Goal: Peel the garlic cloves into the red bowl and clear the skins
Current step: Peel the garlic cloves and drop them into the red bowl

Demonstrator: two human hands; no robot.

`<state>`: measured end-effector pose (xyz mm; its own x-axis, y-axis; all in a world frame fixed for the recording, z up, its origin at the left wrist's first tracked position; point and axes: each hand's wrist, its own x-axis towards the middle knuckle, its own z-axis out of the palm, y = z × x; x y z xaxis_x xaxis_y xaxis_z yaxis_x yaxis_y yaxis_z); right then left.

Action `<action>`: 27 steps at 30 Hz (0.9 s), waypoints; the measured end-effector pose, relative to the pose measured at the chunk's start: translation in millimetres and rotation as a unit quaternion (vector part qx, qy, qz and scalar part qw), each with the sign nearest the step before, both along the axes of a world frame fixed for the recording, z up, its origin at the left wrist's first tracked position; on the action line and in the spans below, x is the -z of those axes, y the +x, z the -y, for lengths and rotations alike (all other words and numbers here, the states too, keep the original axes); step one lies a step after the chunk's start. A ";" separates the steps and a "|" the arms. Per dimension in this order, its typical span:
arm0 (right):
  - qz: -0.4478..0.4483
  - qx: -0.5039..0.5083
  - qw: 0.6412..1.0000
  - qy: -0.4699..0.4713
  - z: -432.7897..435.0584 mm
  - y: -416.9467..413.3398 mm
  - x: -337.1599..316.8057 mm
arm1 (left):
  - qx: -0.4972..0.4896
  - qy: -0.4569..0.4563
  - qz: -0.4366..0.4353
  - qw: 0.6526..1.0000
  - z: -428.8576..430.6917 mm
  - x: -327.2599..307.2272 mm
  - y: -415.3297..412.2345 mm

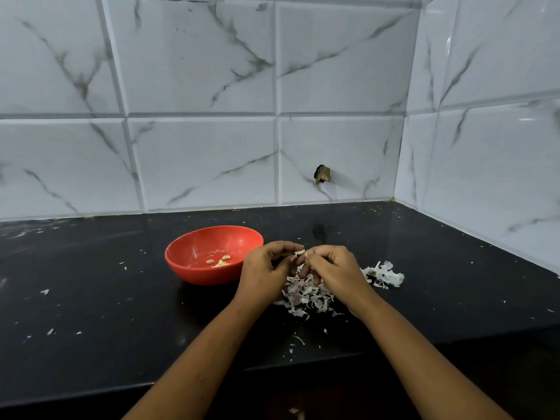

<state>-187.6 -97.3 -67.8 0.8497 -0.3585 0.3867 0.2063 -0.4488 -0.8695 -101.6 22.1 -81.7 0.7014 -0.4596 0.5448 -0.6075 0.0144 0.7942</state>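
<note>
Both hands meet over the black countertop [91, 313], fingers curled, and together pinch one pale garlic clove [300, 252]. The left hand [266, 268] closes on it from the nine o'clock side and the right hand [333, 268] from the three o'clock side, so the clove sits raised between their fingertips with a shred of skin clinging at its right end. Directly under the hands, at six o'clock from the clove, lies a loose pile of skins [306, 295], whitish with a purple tinge, on the counter. A second, whiter heap of papery skins [385, 274] lies at three o'clock, just beyond the right wrist. The red bowl [194, 275] stands upright at nine o'clock, just beside the left hand, which covers its right edge from this view; a few peeled cloves [221, 262] rest on its floor. Small flakes of skin are scattered across the counter in all directions. At twelve o'clock, the marble-patterned tiled wall [200, 162] shows a dark broken hole [322, 174] low down.
</note>
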 end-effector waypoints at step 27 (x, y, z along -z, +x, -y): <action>0.024 0.017 0.999 0.027 4.2 4.5 4.1 | -0.029 0.030 0.112 0.993 0.3 2.5 -5.3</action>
